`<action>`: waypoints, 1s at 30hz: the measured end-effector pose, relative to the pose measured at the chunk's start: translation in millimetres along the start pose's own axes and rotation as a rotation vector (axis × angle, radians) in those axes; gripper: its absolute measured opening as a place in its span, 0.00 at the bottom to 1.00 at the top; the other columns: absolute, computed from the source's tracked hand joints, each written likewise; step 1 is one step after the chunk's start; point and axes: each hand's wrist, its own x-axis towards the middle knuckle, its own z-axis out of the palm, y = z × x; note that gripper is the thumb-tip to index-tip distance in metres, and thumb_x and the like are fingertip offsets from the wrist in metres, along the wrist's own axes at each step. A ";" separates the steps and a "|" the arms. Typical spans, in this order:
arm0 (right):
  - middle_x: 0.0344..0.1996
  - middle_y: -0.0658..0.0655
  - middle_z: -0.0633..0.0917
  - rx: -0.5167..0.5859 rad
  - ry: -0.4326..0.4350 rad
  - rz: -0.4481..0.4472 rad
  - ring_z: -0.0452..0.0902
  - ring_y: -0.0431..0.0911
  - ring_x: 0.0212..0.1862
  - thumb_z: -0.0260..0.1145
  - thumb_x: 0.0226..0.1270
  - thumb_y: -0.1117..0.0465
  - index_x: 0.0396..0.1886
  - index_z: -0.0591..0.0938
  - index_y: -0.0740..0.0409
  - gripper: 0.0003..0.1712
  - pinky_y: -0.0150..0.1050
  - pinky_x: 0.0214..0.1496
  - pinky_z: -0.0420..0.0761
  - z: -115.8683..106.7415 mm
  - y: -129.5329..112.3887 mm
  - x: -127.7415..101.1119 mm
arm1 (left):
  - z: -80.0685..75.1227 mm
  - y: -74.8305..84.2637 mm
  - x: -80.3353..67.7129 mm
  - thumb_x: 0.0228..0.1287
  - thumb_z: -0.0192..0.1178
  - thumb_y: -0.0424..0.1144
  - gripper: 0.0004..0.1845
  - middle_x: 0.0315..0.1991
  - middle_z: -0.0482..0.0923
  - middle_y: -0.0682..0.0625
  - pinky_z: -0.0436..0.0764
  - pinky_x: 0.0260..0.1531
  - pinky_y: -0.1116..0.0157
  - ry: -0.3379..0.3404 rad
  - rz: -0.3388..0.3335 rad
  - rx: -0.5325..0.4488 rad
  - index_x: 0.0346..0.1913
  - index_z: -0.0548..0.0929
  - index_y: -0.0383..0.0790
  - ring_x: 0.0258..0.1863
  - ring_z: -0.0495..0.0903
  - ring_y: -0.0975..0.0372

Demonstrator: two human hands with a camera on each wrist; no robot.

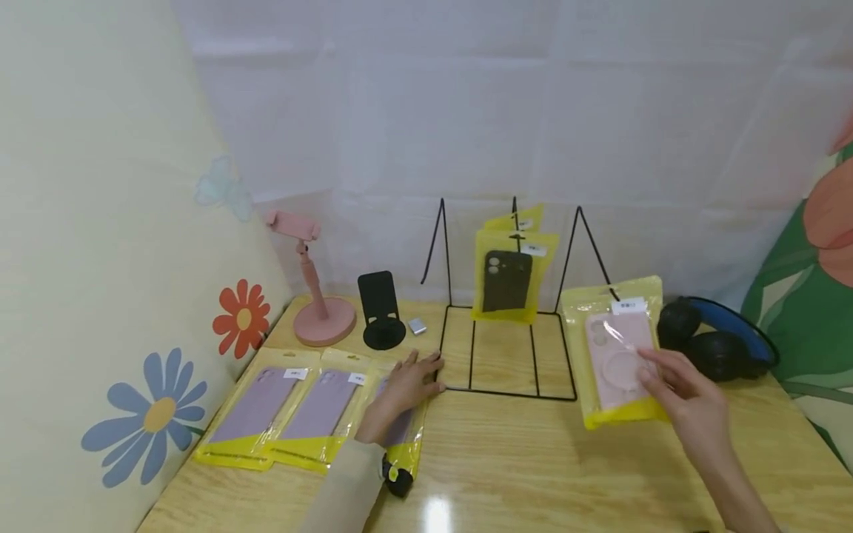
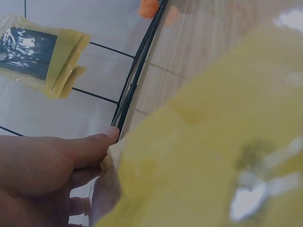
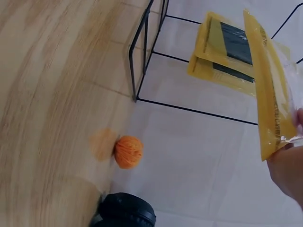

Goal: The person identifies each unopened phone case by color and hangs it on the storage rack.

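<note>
Orange ball [image 3: 128, 152] only in right-wrist view

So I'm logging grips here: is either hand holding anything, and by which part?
The right hand pinches the pink case packet at its lower right edge. The left hand rests flat on a purple case packet, gripping nothing.

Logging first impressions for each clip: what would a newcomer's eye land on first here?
Probably the bright yellow packet with a pink phone case, held up by the right hand at the right of the wooden table. Next, the black wire rack at the middle back, with a dark case packet hanging on it. The left hand rests on the row of purple case packets at the left.
</note>
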 end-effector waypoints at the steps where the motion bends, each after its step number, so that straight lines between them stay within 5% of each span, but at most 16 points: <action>1: 0.47 0.42 0.81 0.012 0.002 0.010 0.79 0.33 0.43 0.67 0.63 0.68 0.53 0.82 0.65 0.18 0.20 0.44 0.76 1.2 1.8 2.5 | -0.4 0.5 0.2 0.66 0.61 0.43 0.28 0.70 0.64 0.43 0.52 0.63 0.34 0.001 0.002 0.000 0.66 0.73 0.36 0.70 0.52 0.35; 11: 0.44 0.44 0.83 0.232 0.015 0.058 0.78 0.36 0.37 0.66 0.63 0.69 0.54 0.81 0.66 0.18 0.22 0.39 0.78 18.8 13.4 33.7 | -1.0 3.1 2.2 0.66 0.61 0.45 0.28 0.70 0.64 0.44 0.51 0.64 0.35 0.004 0.004 0.009 0.65 0.73 0.36 0.70 0.52 0.36; 30: 0.42 0.44 0.87 0.523 0.095 0.126 0.81 0.34 0.43 0.67 0.60 0.74 0.42 0.88 0.52 0.15 0.23 0.44 0.78 70.4 28.5 107.1 | -0.6 2.6 -3.6 0.66 0.60 0.45 0.28 0.70 0.63 0.44 0.50 0.64 0.35 0.001 -0.011 -0.017 0.66 0.73 0.36 0.70 0.51 0.36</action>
